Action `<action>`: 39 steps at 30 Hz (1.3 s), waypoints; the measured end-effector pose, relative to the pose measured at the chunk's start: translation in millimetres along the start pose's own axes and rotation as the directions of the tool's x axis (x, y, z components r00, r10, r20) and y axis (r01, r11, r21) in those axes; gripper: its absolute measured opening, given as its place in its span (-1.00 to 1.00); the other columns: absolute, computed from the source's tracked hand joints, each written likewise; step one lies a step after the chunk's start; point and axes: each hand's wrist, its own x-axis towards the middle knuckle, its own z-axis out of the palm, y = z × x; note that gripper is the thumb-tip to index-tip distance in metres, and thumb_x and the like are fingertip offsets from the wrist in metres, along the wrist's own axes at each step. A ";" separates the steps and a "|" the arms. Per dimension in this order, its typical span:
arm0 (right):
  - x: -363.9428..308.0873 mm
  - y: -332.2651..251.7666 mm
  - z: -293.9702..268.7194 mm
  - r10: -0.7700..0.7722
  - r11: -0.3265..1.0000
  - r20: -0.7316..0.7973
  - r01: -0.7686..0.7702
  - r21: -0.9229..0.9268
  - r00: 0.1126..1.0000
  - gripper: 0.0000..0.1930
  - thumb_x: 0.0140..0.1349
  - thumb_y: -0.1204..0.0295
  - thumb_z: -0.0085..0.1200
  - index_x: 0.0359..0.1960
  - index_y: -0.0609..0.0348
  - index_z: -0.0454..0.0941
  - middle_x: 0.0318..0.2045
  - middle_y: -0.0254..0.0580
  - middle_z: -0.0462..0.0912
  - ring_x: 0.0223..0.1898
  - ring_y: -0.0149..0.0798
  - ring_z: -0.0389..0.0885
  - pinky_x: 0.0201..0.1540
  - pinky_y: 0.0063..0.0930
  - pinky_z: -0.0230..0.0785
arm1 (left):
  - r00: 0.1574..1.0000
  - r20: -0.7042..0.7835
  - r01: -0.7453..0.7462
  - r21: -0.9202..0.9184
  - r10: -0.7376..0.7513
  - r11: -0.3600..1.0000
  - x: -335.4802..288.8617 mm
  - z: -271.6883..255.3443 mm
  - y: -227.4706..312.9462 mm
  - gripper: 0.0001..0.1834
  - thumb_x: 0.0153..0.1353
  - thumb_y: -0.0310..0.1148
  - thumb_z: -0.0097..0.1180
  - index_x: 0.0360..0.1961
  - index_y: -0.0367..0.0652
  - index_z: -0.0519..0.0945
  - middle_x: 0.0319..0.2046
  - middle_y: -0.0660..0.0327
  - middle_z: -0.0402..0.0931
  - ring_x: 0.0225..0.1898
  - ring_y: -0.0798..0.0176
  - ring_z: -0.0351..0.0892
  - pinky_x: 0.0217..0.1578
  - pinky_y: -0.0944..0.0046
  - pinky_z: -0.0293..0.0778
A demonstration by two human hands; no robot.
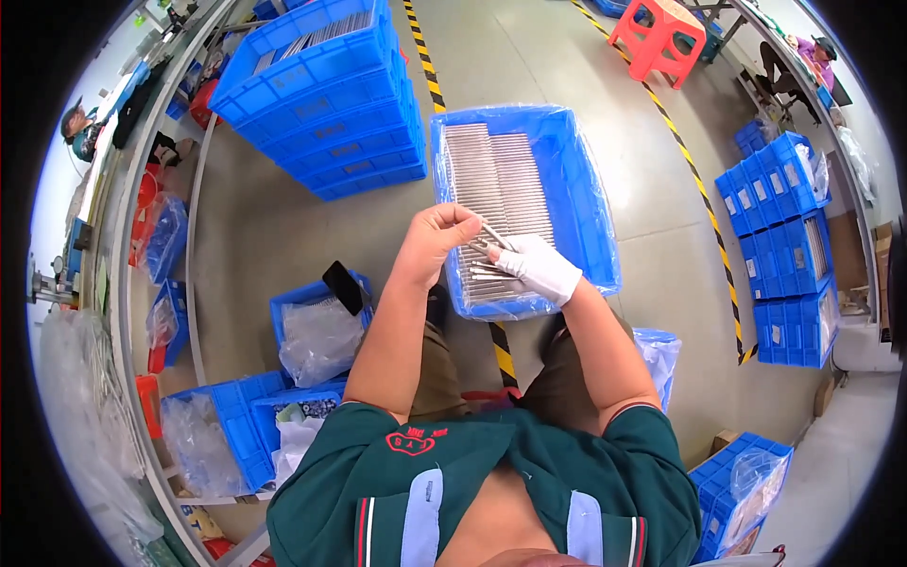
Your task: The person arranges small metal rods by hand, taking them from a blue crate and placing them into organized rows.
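Observation:
In front of me a blue plastic bin [597,213] lined with clear film holds thin silvery metal rods [518,184], laid side by side in two rows. Over its near left part, my bare left hand [435,241] is closed, its thumb and fingers pinching the end of a metal rod [494,234] that slants toward my other hand. My right hand [542,268], in a white glove with bare fingertips, is closed around several similar rods. Their ends stick out to the left, above the rods at the bin's near end. The right palm side is hidden.
Stacked blue crates [331,118] stand at the far left, more crates [777,250] at the right. A smaller bin [283,326] with plastic-wrapped contents and a black phone [343,286] sits by my left leg. A red stool [658,42] stands far right; two people work at side benches.

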 end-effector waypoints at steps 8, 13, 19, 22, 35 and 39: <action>1.3 8.9 -0.3 0.002 0.997 0.074 0.003 -0.078 0.997 -0.64 0.17 0.08 -0.03 -0.50 0.16 0.44 -0.73 -0.40 0.32 -0.69 -0.50 0.25 -0.62 -0.56 0.14 | 0.999 0.010 0.042 0.062 -0.043 0.997 -0.2 -3.6 -1.8 -0.88 0.03 -0.46 0.19 -0.40 -0.28 0.56 -0.44 0.24 0.54 -0.38 0.45 0.45 -0.27 0.44 0.34; 1.7 10.2 -2.9 0.005 0.995 0.087 0.004 -0.103 0.996 -0.62 0.17 0.06 -0.05 -0.48 0.17 0.45 -0.73 -0.39 0.32 -0.68 -0.48 0.27 -0.61 -0.53 0.16 | 0.997 0.055 0.051 0.025 -0.052 0.998 -1.2 -0.8 -4.1 -0.88 0.03 -0.47 0.19 -0.40 -0.28 0.56 -0.41 0.22 0.55 -0.37 0.43 0.47 -0.27 0.43 0.36; 3.0 2.2 -3.9 0.002 0.993 0.056 0.005 -0.119 0.998 -0.66 0.16 0.11 -0.01 -0.45 0.18 0.46 -0.69 -0.40 0.35 -0.67 -0.49 0.28 -0.60 -0.54 0.17 | 0.999 0.028 0.031 0.056 -0.032 0.998 -1.8 -3.5 0.2 -0.89 0.04 -0.47 0.17 -0.39 -0.28 0.56 -0.42 0.23 0.54 -0.38 0.44 0.46 -0.27 0.44 0.36; 17.0 6.1 -33.5 0.042 0.999 0.016 -0.042 0.013 0.999 -0.76 0.13 0.22 0.05 -0.38 0.14 0.46 -0.66 -0.43 0.36 -0.64 -0.55 0.27 -0.62 -0.65 0.13 | 0.960 -0.247 -0.137 -0.002 0.133 0.991 2.6 -4.3 3.6 -0.88 0.09 -0.44 0.13 -0.40 -0.29 0.55 -0.47 0.28 0.51 -0.41 0.47 0.38 -0.29 0.47 0.28; 184.1 11.7 -172.5 0.230 0.858 -0.156 -0.276 -0.433 0.961 -0.90 0.09 0.48 0.02 -0.36 0.19 0.45 -0.66 -0.30 0.47 -0.74 -0.50 0.30 -0.77 -0.60 0.05 | 0.962 -0.274 -0.013 -0.063 -0.004 0.998 -1.5 1.3 3.1 -0.86 0.08 -0.43 0.14 -0.38 -0.29 0.54 -0.48 0.32 0.48 -0.43 0.51 0.34 -0.33 0.49 0.27; 213.1 3.5 -162.8 0.286 0.759 -0.124 -0.303 -0.576 0.950 -0.94 0.12 0.48 -0.02 -0.38 0.17 0.45 -0.62 -0.37 0.50 -0.69 -0.54 0.35 -0.74 -0.64 0.09 | 0.962 -0.271 0.016 -0.028 -0.022 0.999 -5.7 -1.4 3.8 -0.85 0.09 -0.41 0.14 -0.37 -0.29 0.54 -0.47 0.32 0.48 -0.43 0.51 0.35 -0.32 0.50 0.27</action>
